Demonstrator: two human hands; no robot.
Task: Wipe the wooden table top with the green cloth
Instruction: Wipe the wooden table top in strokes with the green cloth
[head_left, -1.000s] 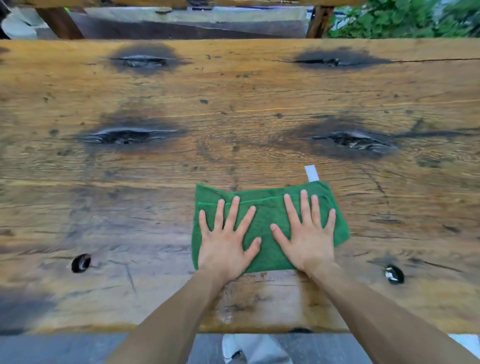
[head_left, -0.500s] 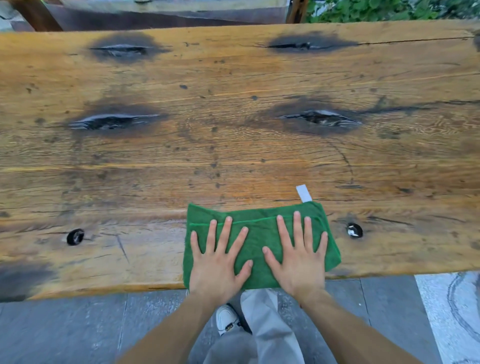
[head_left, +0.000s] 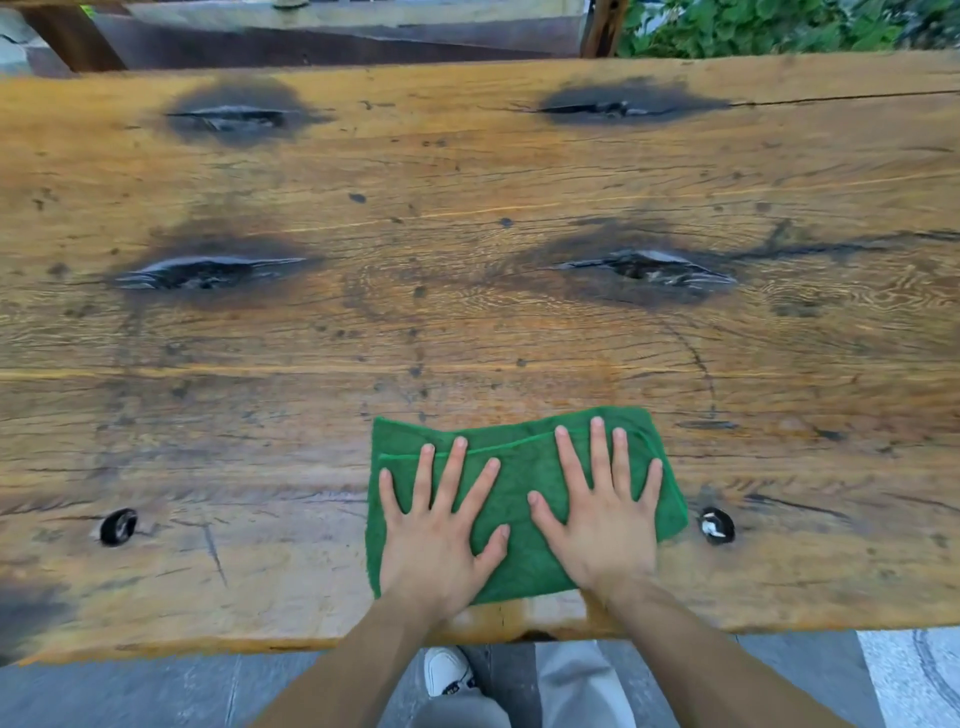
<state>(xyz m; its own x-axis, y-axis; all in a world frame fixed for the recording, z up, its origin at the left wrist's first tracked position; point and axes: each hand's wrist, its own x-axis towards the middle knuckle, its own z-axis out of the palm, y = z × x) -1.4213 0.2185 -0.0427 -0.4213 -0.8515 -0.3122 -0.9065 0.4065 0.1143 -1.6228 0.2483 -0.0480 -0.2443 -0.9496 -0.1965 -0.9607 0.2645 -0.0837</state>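
Cloth: the folded green cloth (head_left: 524, 499) is laid flat on the wooden desk (head_left: 467, 322), near its front edge.
Left hand (head_left: 436, 540): pressed flat on the cloth, fingers straight and spread.
Right hand (head_left: 605, 519): likewise flattened on the cloth, fingers extended, nothing gripped.

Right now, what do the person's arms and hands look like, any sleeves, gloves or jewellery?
Both forearms are bare up to the frame edge, with no sleeves showing. The left hand and right hand wear no gloves, and no rings, watch or bracelets are visible. Lower down, light grey trousers and a white shoe show.
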